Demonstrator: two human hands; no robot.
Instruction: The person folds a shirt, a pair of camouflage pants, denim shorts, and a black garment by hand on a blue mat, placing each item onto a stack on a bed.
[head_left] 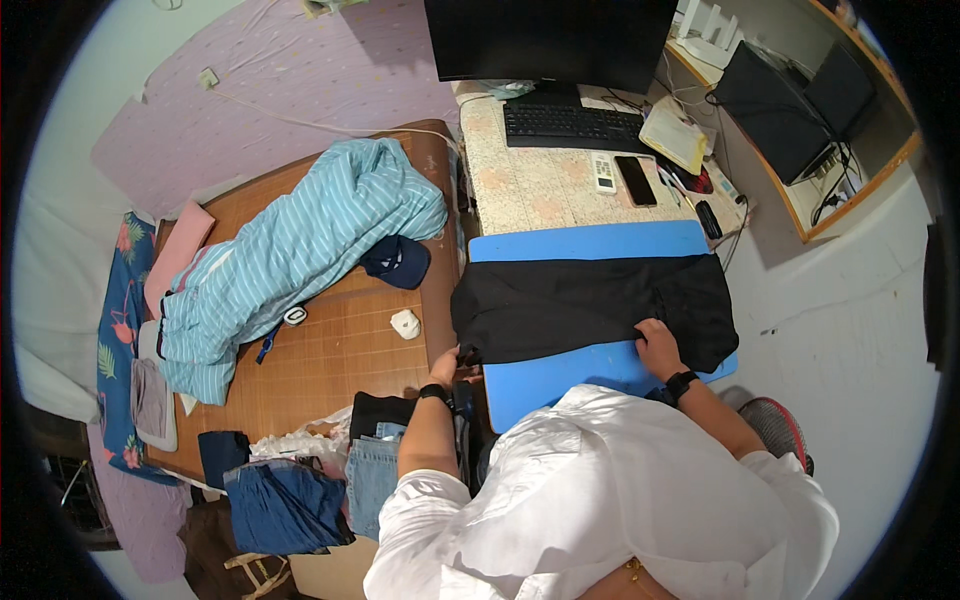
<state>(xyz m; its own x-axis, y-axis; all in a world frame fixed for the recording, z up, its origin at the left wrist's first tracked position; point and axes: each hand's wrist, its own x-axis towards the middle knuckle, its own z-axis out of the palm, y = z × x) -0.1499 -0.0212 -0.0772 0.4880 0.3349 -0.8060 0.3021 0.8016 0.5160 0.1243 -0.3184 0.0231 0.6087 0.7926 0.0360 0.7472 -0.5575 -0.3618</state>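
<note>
A black folded garment [590,300], which looks like trousers, lies lengthwise across a blue board [590,240]. My left hand [445,367] is at the garment's near left corner, just off the board's edge. Its fingers are closed on the dark cloth there, partly hidden. My right hand [657,349] rests at the near edge of the garment, right of the middle, with bent fingers pinching the cloth. Dark bands circle both wrists.
Behind the board, a patterned desk [530,190] holds a keyboard [572,126], phone [635,181], remote [603,173] and monitor [550,40]. Left stands a bed [350,350] with a striped blanket [300,250] and cap [397,261]. Folded jeans [285,505] lie near my left arm.
</note>
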